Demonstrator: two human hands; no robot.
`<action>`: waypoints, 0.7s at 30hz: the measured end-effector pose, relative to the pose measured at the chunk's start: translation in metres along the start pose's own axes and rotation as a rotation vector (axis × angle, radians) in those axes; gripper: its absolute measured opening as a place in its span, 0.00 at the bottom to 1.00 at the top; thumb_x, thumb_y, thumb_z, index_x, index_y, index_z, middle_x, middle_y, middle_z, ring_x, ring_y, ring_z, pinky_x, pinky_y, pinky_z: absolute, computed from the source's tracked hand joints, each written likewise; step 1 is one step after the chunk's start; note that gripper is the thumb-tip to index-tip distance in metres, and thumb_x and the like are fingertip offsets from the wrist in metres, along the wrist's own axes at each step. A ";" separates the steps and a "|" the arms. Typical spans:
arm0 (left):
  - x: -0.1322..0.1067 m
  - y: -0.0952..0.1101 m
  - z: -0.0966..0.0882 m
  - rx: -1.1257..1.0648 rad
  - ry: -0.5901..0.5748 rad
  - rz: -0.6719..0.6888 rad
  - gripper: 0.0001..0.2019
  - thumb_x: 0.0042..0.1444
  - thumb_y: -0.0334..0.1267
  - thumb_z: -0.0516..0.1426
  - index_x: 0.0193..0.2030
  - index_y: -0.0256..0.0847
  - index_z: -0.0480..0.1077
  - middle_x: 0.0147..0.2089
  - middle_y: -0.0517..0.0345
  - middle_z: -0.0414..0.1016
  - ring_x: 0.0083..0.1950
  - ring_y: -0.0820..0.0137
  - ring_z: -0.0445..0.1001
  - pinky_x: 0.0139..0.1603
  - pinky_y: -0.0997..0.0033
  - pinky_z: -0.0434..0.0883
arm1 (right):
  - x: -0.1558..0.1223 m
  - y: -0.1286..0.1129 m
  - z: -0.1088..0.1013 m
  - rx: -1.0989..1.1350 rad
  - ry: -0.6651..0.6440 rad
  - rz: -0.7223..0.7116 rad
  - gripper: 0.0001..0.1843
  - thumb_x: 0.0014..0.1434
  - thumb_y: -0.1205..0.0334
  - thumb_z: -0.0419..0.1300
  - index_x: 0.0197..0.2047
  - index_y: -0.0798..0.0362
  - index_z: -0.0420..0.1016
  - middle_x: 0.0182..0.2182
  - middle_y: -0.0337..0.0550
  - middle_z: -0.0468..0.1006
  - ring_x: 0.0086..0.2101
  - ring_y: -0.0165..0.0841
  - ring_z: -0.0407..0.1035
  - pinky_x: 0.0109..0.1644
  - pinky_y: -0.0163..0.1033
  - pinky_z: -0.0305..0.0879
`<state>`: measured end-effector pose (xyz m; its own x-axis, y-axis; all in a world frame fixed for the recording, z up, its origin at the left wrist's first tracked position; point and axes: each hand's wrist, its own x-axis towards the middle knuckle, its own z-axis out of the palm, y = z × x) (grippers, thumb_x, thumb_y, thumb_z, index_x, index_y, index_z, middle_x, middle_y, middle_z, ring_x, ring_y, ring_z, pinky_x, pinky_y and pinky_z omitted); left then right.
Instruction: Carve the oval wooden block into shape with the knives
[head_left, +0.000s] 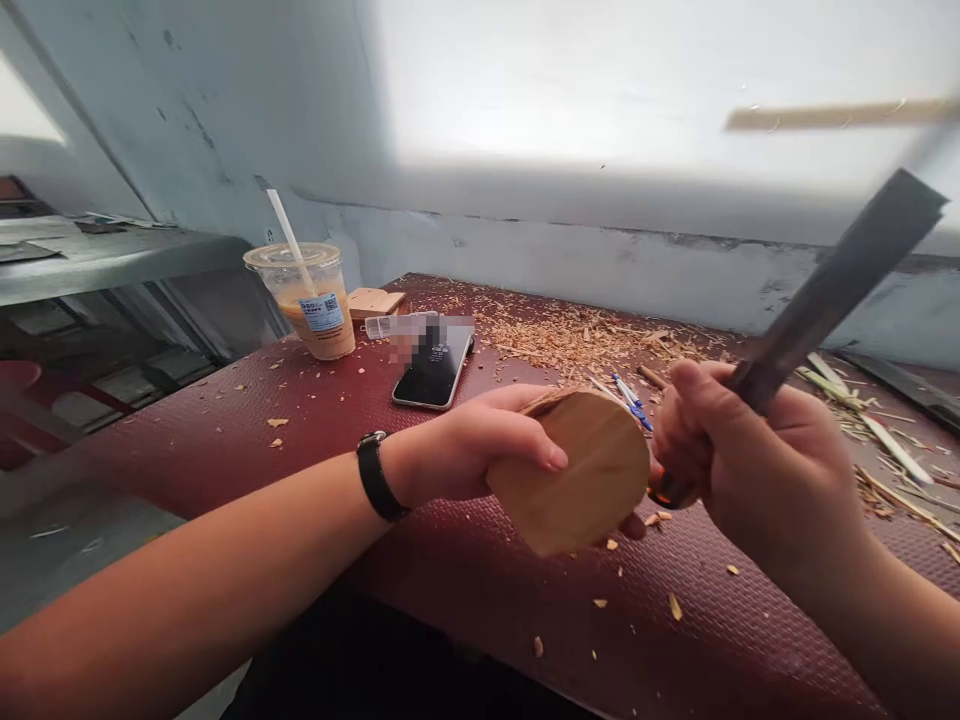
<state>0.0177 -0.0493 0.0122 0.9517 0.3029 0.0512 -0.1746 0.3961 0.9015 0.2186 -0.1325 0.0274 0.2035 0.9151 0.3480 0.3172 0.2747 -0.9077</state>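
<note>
My left hand (480, 445) is closed around a round pale wooden block (577, 480), thumb across its flat face, holding it just above the dark red table (315, 420). A black watch sits on that wrist. My right hand (757, 460) is wrapped round the handle of a long dark flat blade (840, 285), which rises up and to the right. The handle end sits right beside the block's right edge.
Wood shavings (585, 340) lie scattered over the table's far side, with long splinters at the right. A phone (435, 370) lies face up, an iced drink cup with a straw (315, 300) stands behind it, and a small wooden piece (375, 300) lies nearby. A wall runs behind.
</note>
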 end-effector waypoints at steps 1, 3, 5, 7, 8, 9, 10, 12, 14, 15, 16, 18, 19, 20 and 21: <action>0.000 0.000 0.000 -0.001 0.017 -0.014 0.29 0.43 0.36 0.64 0.56 0.35 0.74 0.48 0.41 0.82 0.42 0.57 0.80 0.45 0.59 0.73 | 0.003 0.004 -0.001 0.069 -0.021 0.030 0.24 0.66 0.40 0.60 0.27 0.46 0.58 0.16 0.29 0.56 0.16 0.28 0.55 0.18 0.36 0.55; 0.000 0.000 0.000 -0.001 0.050 -0.035 0.30 0.39 0.37 0.65 0.54 0.33 0.75 0.45 0.42 0.83 0.42 0.58 0.78 0.44 0.60 0.72 | 0.007 0.014 -0.002 0.116 -0.055 0.060 0.22 0.67 0.43 0.59 0.30 0.45 0.56 0.17 0.26 0.53 0.16 0.27 0.52 0.17 0.35 0.53; 0.000 0.000 -0.001 -0.016 0.034 -0.055 0.32 0.37 0.38 0.63 0.55 0.33 0.75 0.46 0.41 0.83 0.43 0.56 0.78 0.45 0.58 0.71 | 0.010 0.022 -0.001 0.104 -0.075 0.083 0.21 0.68 0.45 0.58 0.31 0.46 0.56 0.18 0.26 0.53 0.16 0.26 0.52 0.17 0.35 0.53; 0.001 -0.001 -0.002 -0.030 -0.002 -0.061 0.33 0.38 0.39 0.62 0.55 0.33 0.75 0.47 0.41 0.82 0.44 0.54 0.78 0.47 0.56 0.71 | 0.009 0.026 -0.001 0.091 -0.075 0.104 0.21 0.67 0.45 0.59 0.30 0.47 0.57 0.18 0.27 0.56 0.16 0.26 0.53 0.18 0.35 0.54; 0.001 -0.001 -0.002 -0.030 -0.010 -0.054 0.32 0.38 0.39 0.62 0.55 0.33 0.75 0.48 0.40 0.82 0.45 0.53 0.78 0.48 0.56 0.72 | 0.007 0.025 -0.001 0.063 -0.075 0.103 0.22 0.67 0.44 0.60 0.30 0.47 0.58 0.18 0.27 0.57 0.15 0.26 0.53 0.18 0.35 0.54; 0.001 -0.001 -0.001 -0.031 -0.011 -0.047 0.32 0.39 0.39 0.63 0.56 0.34 0.74 0.50 0.41 0.82 0.46 0.54 0.79 0.48 0.56 0.72 | 0.006 0.023 -0.002 0.004 -0.079 0.081 0.23 0.67 0.43 0.59 0.29 0.47 0.59 0.17 0.28 0.59 0.15 0.26 0.54 0.18 0.35 0.54; 0.002 -0.001 -0.001 -0.031 -0.008 -0.039 0.31 0.42 0.39 0.63 0.57 0.35 0.74 0.52 0.41 0.81 0.46 0.55 0.79 0.48 0.56 0.73 | 0.004 0.020 -0.002 -0.095 -0.083 0.029 0.23 0.68 0.41 0.58 0.29 0.48 0.60 0.17 0.30 0.61 0.16 0.27 0.56 0.19 0.35 0.54; 0.003 -0.002 0.001 -0.014 -0.001 -0.005 0.29 0.49 0.40 0.64 0.61 0.39 0.72 0.55 0.43 0.79 0.47 0.57 0.79 0.48 0.58 0.74 | -0.001 0.012 -0.003 -0.389 -0.090 -0.163 0.24 0.70 0.41 0.53 0.28 0.48 0.61 0.17 0.33 0.63 0.18 0.29 0.58 0.21 0.36 0.54; 0.005 -0.004 0.002 0.019 0.038 0.045 0.28 0.58 0.42 0.64 0.65 0.45 0.68 0.56 0.45 0.77 0.48 0.60 0.79 0.48 0.61 0.75 | -0.004 0.005 -0.003 -0.707 -0.074 -0.403 0.23 0.71 0.43 0.50 0.30 0.48 0.64 0.19 0.37 0.67 0.20 0.30 0.61 0.24 0.38 0.53; 0.006 -0.006 0.003 0.036 0.070 0.077 0.28 0.61 0.43 0.64 0.67 0.48 0.67 0.56 0.47 0.76 0.49 0.62 0.78 0.48 0.63 0.76 | -0.006 0.003 -0.002 -0.836 -0.061 -0.497 0.22 0.72 0.44 0.49 0.32 0.49 0.67 0.21 0.39 0.70 0.20 0.31 0.62 0.25 0.39 0.52; 0.007 -0.008 0.004 0.050 0.098 0.104 0.28 0.62 0.44 0.64 0.68 0.51 0.66 0.57 0.48 0.76 0.50 0.63 0.77 0.48 0.65 0.76 | -0.007 0.003 -0.001 -0.941 -0.051 -0.556 0.21 0.72 0.45 0.49 0.34 0.51 0.69 0.22 0.41 0.72 0.21 0.32 0.64 0.26 0.39 0.51; 0.009 -0.013 0.004 0.066 0.126 0.131 0.28 0.64 0.47 0.62 0.70 0.53 0.64 0.58 0.48 0.75 0.50 0.64 0.77 0.49 0.66 0.76 | -0.008 0.003 0.001 -1.082 -0.042 -0.592 0.22 0.73 0.46 0.47 0.39 0.53 0.72 0.26 0.44 0.76 0.23 0.35 0.68 0.27 0.40 0.50; 0.011 -0.015 0.004 0.075 0.126 0.145 0.27 0.65 0.48 0.62 0.70 0.52 0.65 0.59 0.48 0.74 0.50 0.64 0.76 0.49 0.66 0.76 | -0.008 0.003 0.002 -1.126 -0.041 -0.587 0.23 0.74 0.46 0.46 0.41 0.54 0.73 0.28 0.45 0.77 0.24 0.36 0.69 0.27 0.40 0.50; 0.012 -0.018 0.004 0.086 0.123 0.165 0.27 0.65 0.49 0.61 0.69 0.51 0.65 0.59 0.48 0.74 0.50 0.64 0.77 0.50 0.66 0.76 | -0.007 0.003 0.002 -1.156 -0.049 -0.583 0.24 0.74 0.46 0.45 0.42 0.54 0.73 0.29 0.45 0.78 0.25 0.36 0.71 0.28 0.40 0.50; 0.012 -0.020 0.004 0.095 0.125 0.185 0.26 0.66 0.49 0.60 0.69 0.50 0.65 0.59 0.48 0.74 0.49 0.64 0.77 0.50 0.65 0.76 | -0.007 0.003 0.002 -1.179 -0.054 -0.584 0.24 0.74 0.46 0.44 0.44 0.54 0.74 0.30 0.46 0.78 0.26 0.37 0.71 0.28 0.40 0.50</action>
<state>0.0341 -0.0570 -0.0040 0.8659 0.4699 0.1714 -0.3132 0.2422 0.9183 0.2162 -0.1378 0.0214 -0.2664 0.7679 0.5825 0.9631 0.2358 0.1297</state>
